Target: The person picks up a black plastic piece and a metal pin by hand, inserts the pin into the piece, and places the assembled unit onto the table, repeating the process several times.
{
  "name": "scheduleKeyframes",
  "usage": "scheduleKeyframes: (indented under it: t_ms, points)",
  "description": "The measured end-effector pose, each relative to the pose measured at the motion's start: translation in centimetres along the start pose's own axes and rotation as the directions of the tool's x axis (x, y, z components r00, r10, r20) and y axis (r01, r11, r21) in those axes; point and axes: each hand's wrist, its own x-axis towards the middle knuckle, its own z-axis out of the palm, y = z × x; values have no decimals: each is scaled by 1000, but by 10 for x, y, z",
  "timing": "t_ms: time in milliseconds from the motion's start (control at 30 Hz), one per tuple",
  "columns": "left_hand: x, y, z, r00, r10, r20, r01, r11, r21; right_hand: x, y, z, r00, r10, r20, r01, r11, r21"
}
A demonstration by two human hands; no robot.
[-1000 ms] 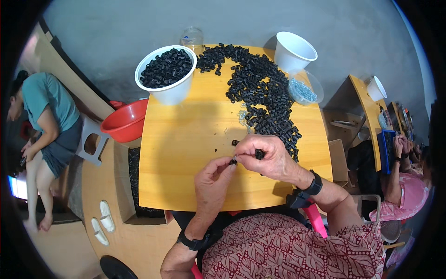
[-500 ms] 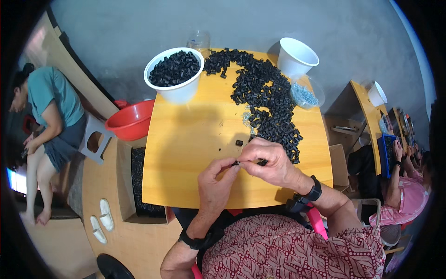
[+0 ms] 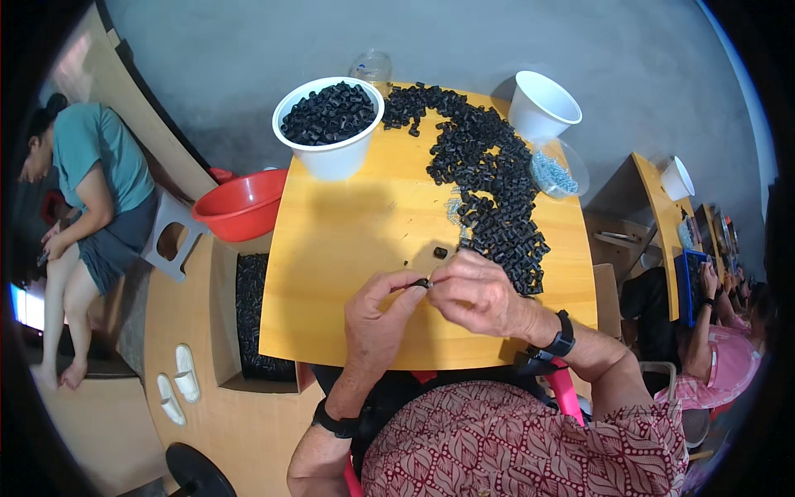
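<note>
Over the near part of the yellow table (image 3: 331,240), my left hand (image 3: 374,319) pinches a small black plastic piece (image 3: 421,283) between thumb and fingertips. My right hand (image 3: 482,294) is closed at the other end of that piece, its fingertips almost meeting the left ones. What the right fingers hold is too small and covered to tell. Just beyond the hands lies a single black piece (image 3: 440,253). A long heap of similar black pieces (image 3: 489,166) runs from the back edge down to my right hand. Beside it are a few loose small screws (image 3: 453,211).
A white bucket full of black pieces (image 3: 329,157) stands back left, near a clear jar (image 3: 371,66). Back right are another white bucket (image 3: 542,108) and a clear bowl of silvery screws (image 3: 556,174). Left of the table: a red basin (image 3: 240,207), a cardboard box (image 3: 224,331) and a seated person (image 3: 95,182).
The view has shifted slightly. My hands stay together at the small piece; the right fingers have turned, and the black piece seen under that hand earlier no longer shows.
</note>
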Motion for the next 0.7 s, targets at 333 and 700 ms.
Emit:
scheduleKeyframes:
  t_ms: [333, 700]
  points:
    - [1, -6, 1, 966, -257, -32, 220, 879, -422, 16, -8, 2, 987, -96, -130, 77, 986, -147]
    - [2, -8, -6, 969, -216, -120, 158, 915, -371, 48, 0, 3, 960, -260, 102, 278, 929, -244]
